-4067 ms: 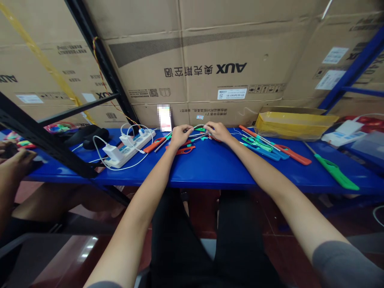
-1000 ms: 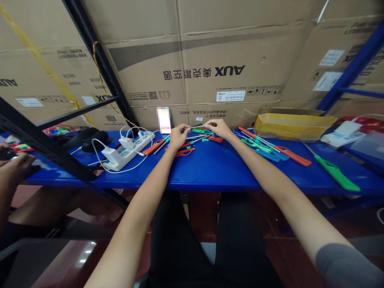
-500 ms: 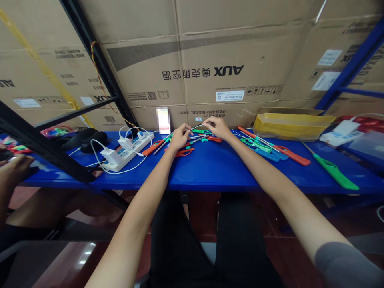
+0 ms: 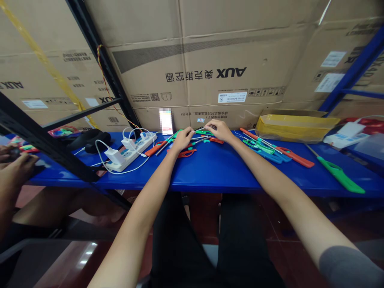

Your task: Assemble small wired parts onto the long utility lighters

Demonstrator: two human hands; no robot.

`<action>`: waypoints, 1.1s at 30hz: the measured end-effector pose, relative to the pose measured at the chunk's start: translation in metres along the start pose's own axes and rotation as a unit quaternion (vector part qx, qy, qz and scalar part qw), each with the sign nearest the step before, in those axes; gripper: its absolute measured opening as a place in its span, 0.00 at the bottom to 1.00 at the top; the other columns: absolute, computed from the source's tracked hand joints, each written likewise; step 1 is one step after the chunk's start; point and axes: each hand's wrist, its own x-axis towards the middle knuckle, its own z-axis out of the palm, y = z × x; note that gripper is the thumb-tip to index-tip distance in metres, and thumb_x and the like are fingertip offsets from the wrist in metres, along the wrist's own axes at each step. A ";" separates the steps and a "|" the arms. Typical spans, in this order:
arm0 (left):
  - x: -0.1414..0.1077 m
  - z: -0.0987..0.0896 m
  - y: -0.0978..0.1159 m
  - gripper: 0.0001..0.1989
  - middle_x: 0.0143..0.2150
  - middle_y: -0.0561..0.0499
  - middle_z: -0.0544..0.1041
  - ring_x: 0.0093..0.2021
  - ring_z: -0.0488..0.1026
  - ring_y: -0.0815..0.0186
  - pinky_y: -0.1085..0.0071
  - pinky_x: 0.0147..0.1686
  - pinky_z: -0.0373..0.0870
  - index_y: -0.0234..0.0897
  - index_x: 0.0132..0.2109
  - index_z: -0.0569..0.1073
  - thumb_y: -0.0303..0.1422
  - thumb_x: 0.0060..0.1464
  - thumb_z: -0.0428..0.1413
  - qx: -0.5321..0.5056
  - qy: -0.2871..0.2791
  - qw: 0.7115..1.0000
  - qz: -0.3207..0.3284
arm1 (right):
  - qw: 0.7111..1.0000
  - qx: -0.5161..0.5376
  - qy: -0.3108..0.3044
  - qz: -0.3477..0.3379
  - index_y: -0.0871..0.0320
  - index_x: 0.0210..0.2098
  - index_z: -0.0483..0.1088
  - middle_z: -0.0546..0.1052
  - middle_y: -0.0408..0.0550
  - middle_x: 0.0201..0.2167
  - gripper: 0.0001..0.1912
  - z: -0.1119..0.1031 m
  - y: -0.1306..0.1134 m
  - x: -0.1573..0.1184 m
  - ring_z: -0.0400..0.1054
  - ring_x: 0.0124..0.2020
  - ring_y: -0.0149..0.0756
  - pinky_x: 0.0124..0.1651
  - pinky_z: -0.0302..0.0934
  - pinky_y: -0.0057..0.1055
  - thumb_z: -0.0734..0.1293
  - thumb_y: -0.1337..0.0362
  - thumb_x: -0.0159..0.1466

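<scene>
My left hand (image 4: 183, 139) is closed, its fingertips pinching one end of a thin metal rod (image 4: 198, 129) above the back of the blue table. My right hand (image 4: 219, 129) is closed at the rod's other end, with thumb and fingers pinched together; its exact grip is too small to make out. Below and between both hands lies a loose pile of long-necked lighters, among them a red one (image 4: 187, 153) with a trigger loop and a green one partly hidden by my fingers. Left of my left hand rests an orange-red lighter (image 4: 154, 149).
Beyond my right forearm lie several blue, green and red lighters (image 4: 295, 157), plus a green one (image 4: 340, 174). A yellow-taped box (image 4: 295, 128) stands behind them. On the left are a white power strip (image 4: 127, 154), a phone (image 4: 166, 122) and another person's hand (image 4: 18, 164).
The view has shifted slightly. My left fingers have curled further round the rod, and less of it shows between my hands. The right hand stays pinched in nearly the same place.
</scene>
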 end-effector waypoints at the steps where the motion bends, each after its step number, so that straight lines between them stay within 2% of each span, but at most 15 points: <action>1: 0.000 0.000 0.000 0.12 0.34 0.52 0.80 0.39 0.76 0.56 0.65 0.44 0.71 0.43 0.39 0.76 0.40 0.73 0.57 0.001 0.001 1.000 0.002 | 1.000 0.000 0.001 -0.003 0.52 0.43 0.86 0.86 0.55 0.42 0.21 0.000 0.000 0.000 0.74 0.41 0.48 0.52 0.68 0.45 0.70 0.44 0.78; 10: 0.000 0.002 -0.002 0.15 0.32 0.53 0.78 0.36 0.75 0.58 0.65 0.41 0.69 0.43 0.37 0.75 0.42 0.73 0.58 0.004 -0.005 1.000 0.003 | 1.000 -0.005 0.002 -0.007 0.53 0.42 0.86 0.86 0.55 0.42 0.20 -0.001 -0.006 0.001 0.74 0.40 0.47 0.52 0.68 0.44 0.71 0.46 0.77; 17: -0.001 0.002 -0.002 0.21 0.30 0.53 0.75 0.35 0.72 0.59 0.66 0.40 0.68 0.42 0.34 0.72 0.50 0.73 0.58 0.001 -0.003 1.000 0.013 | 1.000 -0.010 0.000 -0.003 0.53 0.41 0.86 0.85 0.54 0.41 0.19 -0.003 -0.003 0.001 0.74 0.40 0.46 0.51 0.68 0.43 0.71 0.47 0.77; 33: -0.001 0.002 -0.006 0.23 0.28 0.52 0.76 0.34 0.73 0.59 0.65 0.38 0.67 0.42 0.31 0.74 0.51 0.70 0.64 0.026 0.015 0.999 -0.021 | 0.999 0.000 -0.037 -0.012 0.53 0.41 0.87 0.83 0.53 0.39 0.19 0.006 0.004 -0.003 0.73 0.39 0.45 0.50 0.67 0.43 0.71 0.47 0.76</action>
